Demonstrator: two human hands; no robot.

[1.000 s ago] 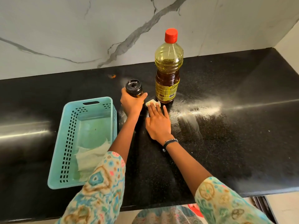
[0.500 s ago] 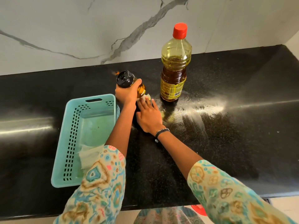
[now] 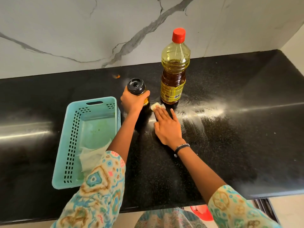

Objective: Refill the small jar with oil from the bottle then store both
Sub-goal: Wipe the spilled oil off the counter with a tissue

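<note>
So the small jar (image 3: 137, 89) is capped with its black lid and sits just left of the oil bottle (image 3: 174, 69), tipped a bit toward the camera. The left hand (image 3: 133, 102) has its grip wrapped round the jar body, probably to keep it off the spot being cleaned. The bottle stands upright on the black worktop (image 3: 230, 129) with its red cap (image 3: 178, 35) on, so pouring looks finished to me. Right in front of the bottle's base, the right hand (image 3: 166, 127) lies flat, fingers straight, pressing a small pale wad of tissue (image 3: 156, 106) onto the worktop. Its grip isn't curled round anything, it's just pushing down. I'd guess that's a drip wipe, since the streaky shine runs off to the right of the bottle. Further left of the bottle, past the jar, there's a teal basket (image 3: 69, 145) with a crumpled paper (image 3: 92, 155) lying inside. That's likely where both go for storage, though I can't be sure.
</note>
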